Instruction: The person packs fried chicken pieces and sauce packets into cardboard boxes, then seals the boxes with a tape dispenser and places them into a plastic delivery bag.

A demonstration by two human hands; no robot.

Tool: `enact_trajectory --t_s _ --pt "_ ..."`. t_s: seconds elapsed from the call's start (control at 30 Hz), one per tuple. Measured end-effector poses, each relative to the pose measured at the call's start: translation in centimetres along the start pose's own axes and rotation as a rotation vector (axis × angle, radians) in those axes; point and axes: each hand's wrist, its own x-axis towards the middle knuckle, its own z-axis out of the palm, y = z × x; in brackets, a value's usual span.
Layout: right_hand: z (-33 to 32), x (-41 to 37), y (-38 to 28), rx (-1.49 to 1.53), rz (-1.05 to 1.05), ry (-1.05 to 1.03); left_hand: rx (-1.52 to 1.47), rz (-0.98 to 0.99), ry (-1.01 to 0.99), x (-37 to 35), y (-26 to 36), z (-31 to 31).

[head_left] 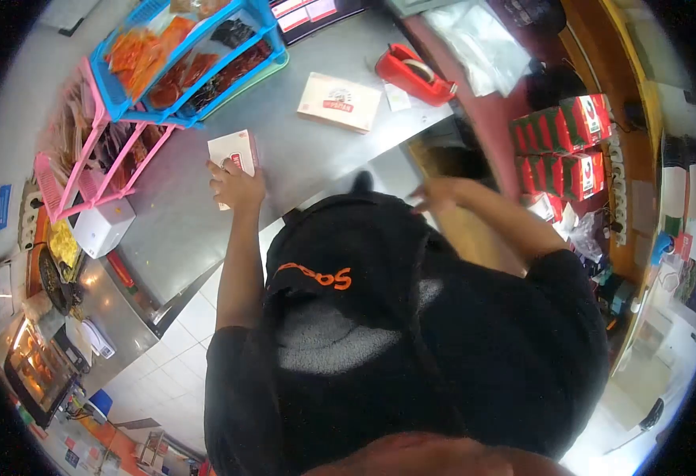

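My left hand (237, 186) is on the steel counter (300, 159), its fingers round the lower part of a small white box (241, 144) with a red label. To the right, a larger white box (339, 102) with red print lies flat by itself. My right hand (437, 194) is near the counter's front edge, over what looks like an open drawer; its fingers are blurred, and whether they hold anything cannot be made out. A red tape dispenser (416, 74) sits beyond it, at the counter's far right.
A blue rack (205, 63) with packed red and orange food and a pink rack (98, 151) stand at the left. Below them is a white box (104, 226). Stacked red and green boxes (560, 127) and plastic bags (479, 47) are at the right.
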Motion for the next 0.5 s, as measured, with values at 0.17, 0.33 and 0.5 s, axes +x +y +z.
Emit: enact_trajectory --t_s 0.17,0.33,0.5 --pt "-10.6 1.5 9.4 0.071 0.029 1.308 -0.046 -0.025 0.044 1.2 4.1 0.6" --pt "-18.7 5.3 14.4 0.145 -0.001 0.986 -0.019 0.038 0.134 1.6 4.4 1.7" --pt "-18.3 4.4 14.4 0.173 0.019 0.906 -0.015 0.12 0.158 2.1 2.5 2.7"
